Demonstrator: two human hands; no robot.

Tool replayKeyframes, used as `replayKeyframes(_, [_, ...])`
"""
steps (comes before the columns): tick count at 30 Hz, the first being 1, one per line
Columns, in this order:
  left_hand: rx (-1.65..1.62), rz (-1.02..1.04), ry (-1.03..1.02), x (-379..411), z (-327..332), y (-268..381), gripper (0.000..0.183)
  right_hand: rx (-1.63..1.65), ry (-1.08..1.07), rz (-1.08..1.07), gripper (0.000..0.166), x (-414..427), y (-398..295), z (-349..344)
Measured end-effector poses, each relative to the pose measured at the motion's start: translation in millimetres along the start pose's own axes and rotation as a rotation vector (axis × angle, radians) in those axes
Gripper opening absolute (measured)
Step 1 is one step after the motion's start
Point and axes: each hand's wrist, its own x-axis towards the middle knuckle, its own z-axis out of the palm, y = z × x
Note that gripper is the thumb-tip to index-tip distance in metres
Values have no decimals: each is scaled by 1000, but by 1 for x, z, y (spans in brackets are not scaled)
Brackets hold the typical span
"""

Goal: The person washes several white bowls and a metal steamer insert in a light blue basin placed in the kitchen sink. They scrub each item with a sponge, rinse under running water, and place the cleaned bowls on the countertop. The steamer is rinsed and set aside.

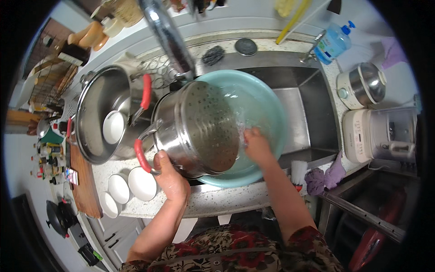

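Note:
My left hand [171, 176] grips a stainless steel steamer pot [207, 129] by its lower side, near a red-covered handle. The steamer is tipped on its side over a light green plastic basin [280, 136] of water in the sink, its perforated bottom turned to the right. My right hand [256, 144] is low in the basin beside that perforated bottom, its fingers bent. Splashing water and the fingers' own position hide what, if anything, it holds.
Left of the sink stands a large steel pot [85, 119] with a white bowl [114, 127] inside. Several white bowls [142, 183] sit on the counter below. The faucet [170, 40] reaches over the sink. A white-bristled brush [299, 173] and purple cloths [334, 171] lie at the right edge.

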Motion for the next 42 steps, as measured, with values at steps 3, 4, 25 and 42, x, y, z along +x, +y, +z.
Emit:
replayKeyframes(3, [-12, -27, 11, -1, 9, 5, 26, 621, -379, 331, 15, 16, 9, -6])
replayKeyframes(4, [23, -7, 53, -1, 9, 1, 26, 782, -360, 338, 16, 15, 0, -11])
replayKeyframes(25, [35, -22, 100, 8, 10, -1, 24, 169, -237, 79, 25, 0, 16, -6])
replayKeyframes(42, [779, 938, -950, 21, 20, 10, 18, 1200, 56, 380, 11, 81, 33, -124])
